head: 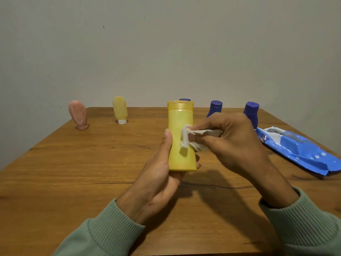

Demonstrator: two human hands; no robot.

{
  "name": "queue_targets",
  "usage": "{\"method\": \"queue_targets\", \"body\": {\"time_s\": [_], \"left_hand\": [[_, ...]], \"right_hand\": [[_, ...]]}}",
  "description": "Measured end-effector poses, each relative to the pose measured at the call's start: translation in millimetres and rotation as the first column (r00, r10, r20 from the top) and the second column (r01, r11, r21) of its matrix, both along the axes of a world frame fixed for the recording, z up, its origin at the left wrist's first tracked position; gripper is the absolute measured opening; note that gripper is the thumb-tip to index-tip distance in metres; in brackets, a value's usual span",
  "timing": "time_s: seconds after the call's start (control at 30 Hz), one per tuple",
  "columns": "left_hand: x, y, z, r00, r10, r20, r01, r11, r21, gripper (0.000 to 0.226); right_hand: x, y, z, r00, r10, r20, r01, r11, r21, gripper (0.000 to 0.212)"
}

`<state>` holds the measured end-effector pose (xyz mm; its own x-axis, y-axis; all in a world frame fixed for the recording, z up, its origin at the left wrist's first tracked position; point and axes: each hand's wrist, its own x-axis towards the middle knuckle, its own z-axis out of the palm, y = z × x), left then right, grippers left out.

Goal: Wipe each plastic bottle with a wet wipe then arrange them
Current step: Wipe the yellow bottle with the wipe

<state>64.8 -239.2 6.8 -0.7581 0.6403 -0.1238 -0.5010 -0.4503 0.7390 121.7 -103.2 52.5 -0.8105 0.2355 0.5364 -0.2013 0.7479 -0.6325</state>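
Note:
My left hand [156,182] holds a yellow bottle [180,122] upright above the table, gripping its lower part. My right hand [234,139] pinches a crumpled white wet wipe [186,137] against the bottle's right side. A pink bottle [78,114] and a small yellow bottle [120,109] stand cap-down at the far left. Two blue bottles [215,108] [251,112] stand at the far right, partly hidden by my right hand. The cap of a third blue bottle [184,99] peeks out behind the yellow one.
A blue wet-wipe pack [299,150] lies on the right side of the wooden table [73,172], its flap open. A plain wall rises behind the table's far edge.

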Motion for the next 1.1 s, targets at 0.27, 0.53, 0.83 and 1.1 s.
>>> {"method": "queue_targets", "body": {"time_s": [0.27,0.53,0.83,1.1], "left_hand": [[-2.3,1.6,-5.0,0.995,-0.064,-0.075,0.062,0.998,-0.024,0.05],[0.2,4.3,-6.7,0.971,-0.165,-0.174,0.162,0.986,-0.034,0.053],[-2.6,3.5,-8.9,0.978,-0.135,-0.157,0.132,0.991,-0.029,0.051],[-6.1,1.5,-8.4,0.986,-0.096,-0.137,0.089,0.994,-0.058,0.05]], "right_hand": [[-1.1,3.8,-1.2,1.0,0.002,-0.025,0.0,0.999,0.048,0.017],[-1.8,8.9,-0.6,0.993,0.017,-0.115,-0.01,0.998,0.062,0.017],[0.4,3.0,1.6,0.997,0.004,-0.082,0.006,0.992,0.127,0.018],[2.7,-6.0,1.4,0.992,0.08,0.1,-0.097,0.978,0.186,0.021]]}}
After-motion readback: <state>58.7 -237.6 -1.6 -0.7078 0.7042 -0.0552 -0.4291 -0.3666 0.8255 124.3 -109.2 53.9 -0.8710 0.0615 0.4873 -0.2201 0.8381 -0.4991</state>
